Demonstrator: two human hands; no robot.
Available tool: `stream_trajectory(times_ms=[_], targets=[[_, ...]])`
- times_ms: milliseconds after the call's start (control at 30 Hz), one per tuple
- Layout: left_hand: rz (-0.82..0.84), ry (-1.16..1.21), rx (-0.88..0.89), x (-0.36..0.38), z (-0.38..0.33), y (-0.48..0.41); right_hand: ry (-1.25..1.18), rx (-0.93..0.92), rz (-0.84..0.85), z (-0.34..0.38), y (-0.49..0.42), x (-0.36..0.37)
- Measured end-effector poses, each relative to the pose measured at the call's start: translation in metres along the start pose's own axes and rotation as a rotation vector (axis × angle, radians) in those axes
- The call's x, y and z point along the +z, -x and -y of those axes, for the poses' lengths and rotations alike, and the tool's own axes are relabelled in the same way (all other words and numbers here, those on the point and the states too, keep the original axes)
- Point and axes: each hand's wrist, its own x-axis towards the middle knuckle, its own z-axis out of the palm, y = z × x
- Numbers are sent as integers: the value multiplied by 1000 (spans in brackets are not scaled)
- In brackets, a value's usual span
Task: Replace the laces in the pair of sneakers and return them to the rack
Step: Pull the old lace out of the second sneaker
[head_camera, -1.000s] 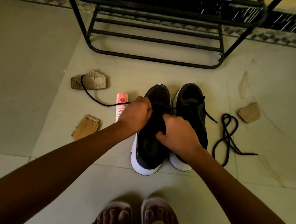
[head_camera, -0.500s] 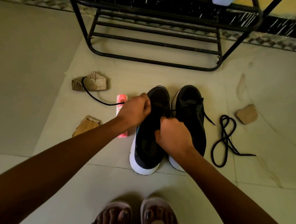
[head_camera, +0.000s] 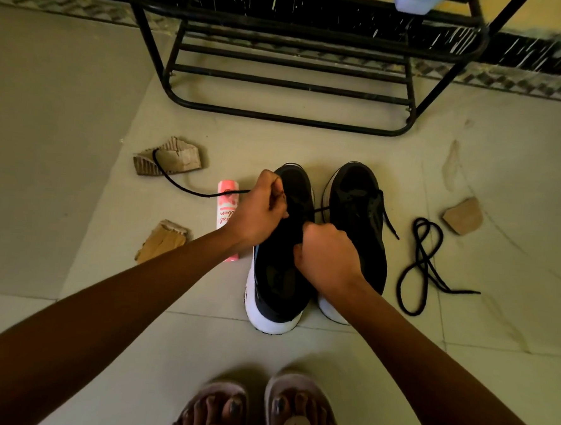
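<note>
Nearest the camera, two feet in pale sandals (head_camera: 296,413) stand on the tiled floor (head_camera: 62,166), toes pointing forward. Both bare forearms reach out over them to the left sneaker (head_camera: 278,278), black with a white sole, which stands upright on the floor. The right hand (head_camera: 329,258) is fisted on that shoe's upper at the lacing area (whether it has the tongue or a lace end is hidden by the knuckles). Just beyond it, close but not touching, the left hand (head_camera: 259,211) pinches a black lace (head_camera: 182,188) that trails left across a pink tube (head_camera: 228,202) lying beside the shoe and ends on a torn cardboard piece (head_camera: 177,156). A second cardboard scrap (head_camera: 162,241) lies nearer, left of the tube. The right sneaker (head_camera: 358,200) stands just beside its mate, already laced, one lace end hanging over its outer side. Right of it a loose black lace (head_camera: 420,263) lies looped on the floor, with a third brown scrap (head_camera: 462,217) near it. Farthest off, well apart from the shoes, stands the black metal rack (head_camera: 288,117), against the wall.
</note>
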Motion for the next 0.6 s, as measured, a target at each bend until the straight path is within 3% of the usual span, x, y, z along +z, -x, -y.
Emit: stream_trajectory(times_ms=[233, 300, 433, 500, 533, 600], targets=[[118, -501, 2, -17, -16, -3, -3, 8, 8, 0, 0, 0], [97, -398, -3, -22, -21, -3, -1, 8, 9, 0, 0, -1], [73, 291, -156, -25, -19, 3, -2, 30, 7, -3, 0, -3], [1, 470, -249, -27, -11, 5, -6, 34, 4, -2, 0, -2], [-34, 429, -241, -29, -7, 6, -7, 33, 4, -1, 0, -2], [-19, 14, -81, -37, 3, 4, -4, 31, 8, 1, -1, 0]])
